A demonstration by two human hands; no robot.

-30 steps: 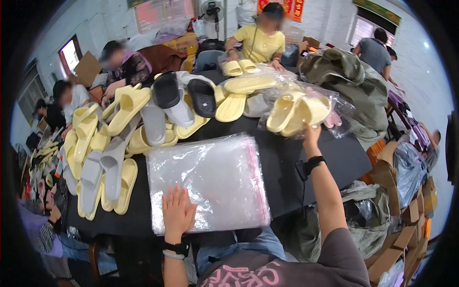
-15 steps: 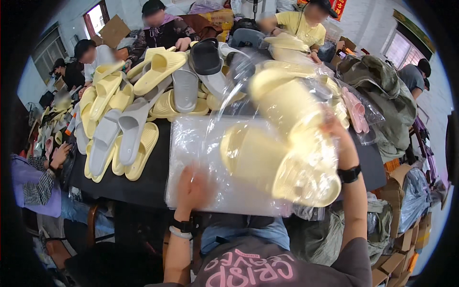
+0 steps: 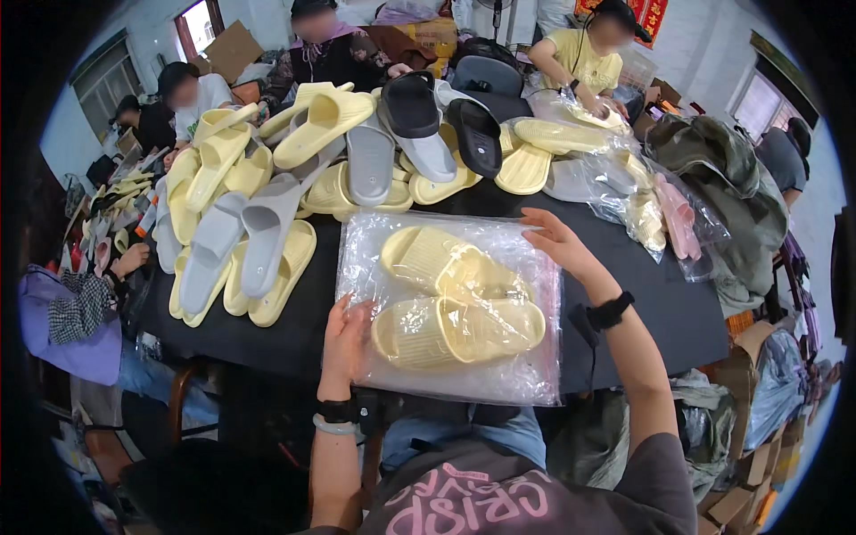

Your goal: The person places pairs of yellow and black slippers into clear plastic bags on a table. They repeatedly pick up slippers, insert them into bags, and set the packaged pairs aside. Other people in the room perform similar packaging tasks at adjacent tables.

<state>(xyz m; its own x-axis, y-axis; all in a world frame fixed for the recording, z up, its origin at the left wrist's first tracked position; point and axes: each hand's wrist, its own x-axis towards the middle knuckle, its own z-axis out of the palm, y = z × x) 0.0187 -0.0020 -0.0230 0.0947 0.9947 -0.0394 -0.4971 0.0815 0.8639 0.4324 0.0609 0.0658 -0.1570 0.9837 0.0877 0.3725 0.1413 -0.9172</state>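
Observation:
A pair of pale yellow slippers [image 3: 459,330] lies side by side in front of me, with glints of clear plastic over them. Beneath and around the pair is a flat clear plastic bag [image 3: 410,382], which seems to rest on more bags of the same kind. My left hand [image 3: 346,346] is at the bag's left edge, fingers partly spread and slightly blurred, holding nothing I can see. At the bag's far right corner my right hand [image 3: 560,241] is open, its fingers stretched out to the left and nothing in them.
Loose yellow and grey slippers [image 3: 263,236] heap up on the black table [image 3: 651,325] at the left, with black slippers [image 3: 474,138] farther back. Bagged slippers [image 3: 606,178] and a pink pair [image 3: 678,223] lie right. Green sacks [image 3: 722,187] stand beside the table. Several people work around it.
The yellow slippers, blurred and raised by my right hand before, now lie flat before me. My right hand has let go and moved up and left. My left hand has shifted slightly left.

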